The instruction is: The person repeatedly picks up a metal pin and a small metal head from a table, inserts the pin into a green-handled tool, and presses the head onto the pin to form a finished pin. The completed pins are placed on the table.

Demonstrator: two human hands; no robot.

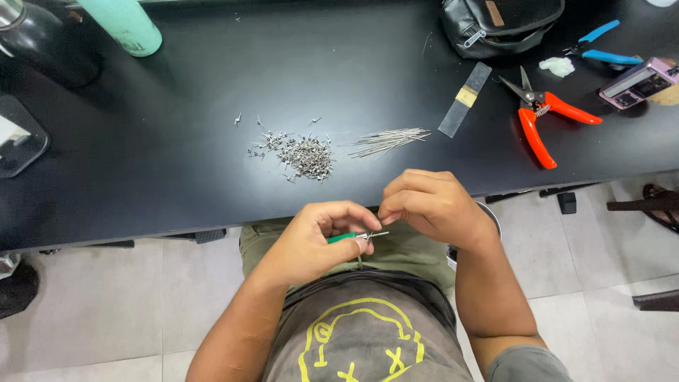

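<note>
Over the lap, near the black table's (177, 184) edge, the left hand (315, 240) is closed around a small green-handled tool (343, 238) with a thin metal pin (375, 234) at its tip. The right hand (431, 205) pinches that pin, fingers tight. A heap of small metal pieces (305, 155) lies farther off.

Black counter (177, 163): pile of small metal pins (304, 155) at centre, long wires (389, 140) just right; orange-handled cutters (541, 117), blue pliers (601, 46), black pouch (498, 25) upper right; teal bottle (124, 25) upper left.
</note>
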